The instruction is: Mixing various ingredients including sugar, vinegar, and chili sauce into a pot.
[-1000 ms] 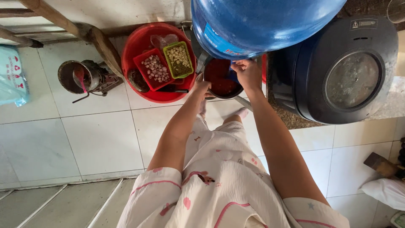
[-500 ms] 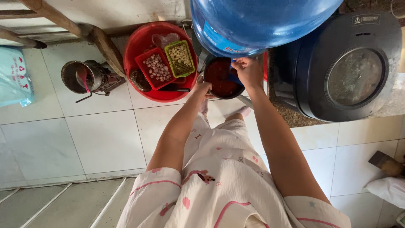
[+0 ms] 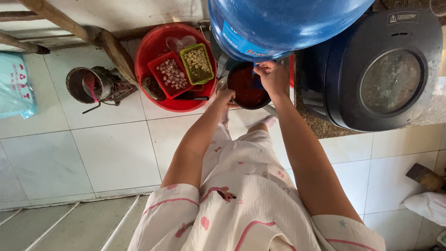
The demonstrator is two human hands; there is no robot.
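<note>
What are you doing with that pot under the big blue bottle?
The person holds a small pot of red stuff under the big blue water bottle. The left hand grips the pot's rim, and the right hand is up at the blue tap. Beside it, a red basin on the tiled floor holds two little baskets.

Both hands (image 3: 274, 76) at a dark pot (image 3: 247, 86) — under a blue water jug (image 3: 288, 23).

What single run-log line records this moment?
left hand: holds pot rim | right hand: at blue tap under water jug | pot: reddish contents
</note>
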